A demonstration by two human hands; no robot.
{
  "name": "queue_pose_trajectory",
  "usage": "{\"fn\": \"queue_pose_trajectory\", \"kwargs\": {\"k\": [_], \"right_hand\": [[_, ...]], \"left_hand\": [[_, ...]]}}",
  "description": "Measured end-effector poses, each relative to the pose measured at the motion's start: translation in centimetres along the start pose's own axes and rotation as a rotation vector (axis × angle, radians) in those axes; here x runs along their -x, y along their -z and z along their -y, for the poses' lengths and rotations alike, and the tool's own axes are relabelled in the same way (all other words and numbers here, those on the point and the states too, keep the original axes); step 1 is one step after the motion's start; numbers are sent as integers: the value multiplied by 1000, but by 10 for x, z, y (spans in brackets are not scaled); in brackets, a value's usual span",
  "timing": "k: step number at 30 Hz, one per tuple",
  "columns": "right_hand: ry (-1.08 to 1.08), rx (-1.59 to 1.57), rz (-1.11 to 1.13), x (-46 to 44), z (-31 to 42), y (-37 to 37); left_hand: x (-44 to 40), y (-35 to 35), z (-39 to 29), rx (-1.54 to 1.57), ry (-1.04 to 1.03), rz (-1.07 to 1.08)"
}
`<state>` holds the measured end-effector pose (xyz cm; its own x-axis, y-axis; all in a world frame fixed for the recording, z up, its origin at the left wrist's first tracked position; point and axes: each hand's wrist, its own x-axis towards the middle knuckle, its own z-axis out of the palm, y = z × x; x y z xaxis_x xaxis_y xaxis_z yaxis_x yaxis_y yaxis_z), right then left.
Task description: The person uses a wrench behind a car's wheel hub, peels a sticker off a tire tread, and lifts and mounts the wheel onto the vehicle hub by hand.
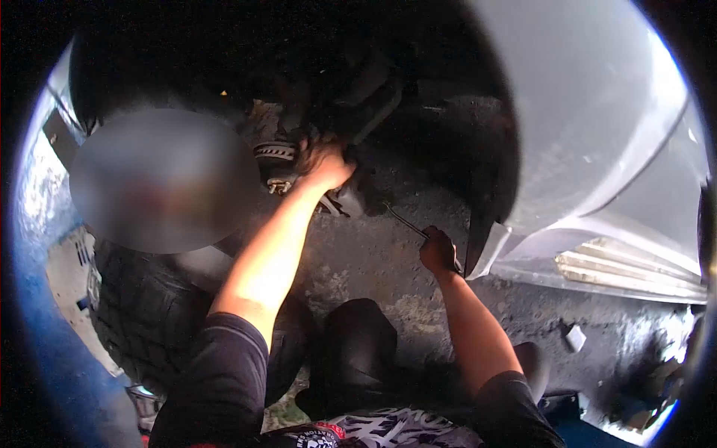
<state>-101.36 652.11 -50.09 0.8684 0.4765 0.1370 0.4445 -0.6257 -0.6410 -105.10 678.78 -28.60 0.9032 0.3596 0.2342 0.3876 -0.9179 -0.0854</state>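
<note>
My left hand (325, 163) reaches into the dark wheel well, its fingers curled over a dark part of the brake assembly, next to the brake disc (275, 151) with its vented edge. Wheel studs on the hub (279, 185) show just below the disc. The exact part under my fingers is in shadow. Lower and to the right, my right hand (439, 250) is closed around a slim metal tool (407, 222). Its long thin shaft points up and left toward the brake assembly, its tip apart from it. My fist hides most of the handle.
The pale car body panel (590, 112) curves along the right, with the sill (620, 269) below. A person in dark clothing (142, 313) is close on the left, partly under a blurred oval. A small white piece (575, 338) lies on the stained floor (426, 313).
</note>
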Motion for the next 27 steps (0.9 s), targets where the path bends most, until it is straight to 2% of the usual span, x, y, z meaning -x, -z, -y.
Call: {"fn": "queue_pose_trajectory", "kwargs": {"k": [5, 8, 12, 13, 15, 17, 18, 19, 23, 27], "right_hand": [[-184, 97, 59, -22, 1, -18], [-156, 179, -14, -34, 10, -12], [36, 223, -1, -59, -26, -31], [46, 199, -7, -66, -36, -42], [8, 175, 9, -75, -48, -53], [-86, 174, 45, -73, -17, -39], [-46, 228, -14, -75, -11, -38], [-8, 280, -74, -75, -7, -39], [134, 359, -122, -75, 22, -19], [107, 419, -102, -82, 34, -15]], "left_hand": [[-3, -2, 4, 65, 39, -2], [-11, -4, 7, 110, 6, -103], [-26, 25, 4, 94, -21, 131], [-26, 10, -4, 32, -108, -205], [-44, -3, -30, -23, -262, 128], [-51, -41, -53, -269, -496, 173], [-54, -61, -64, -381, -618, 177], [-55, -79, -71, -445, -657, 201], [-49, -96, -77, -256, -487, 246], [-50, -97, -78, -192, -419, 254]]}}
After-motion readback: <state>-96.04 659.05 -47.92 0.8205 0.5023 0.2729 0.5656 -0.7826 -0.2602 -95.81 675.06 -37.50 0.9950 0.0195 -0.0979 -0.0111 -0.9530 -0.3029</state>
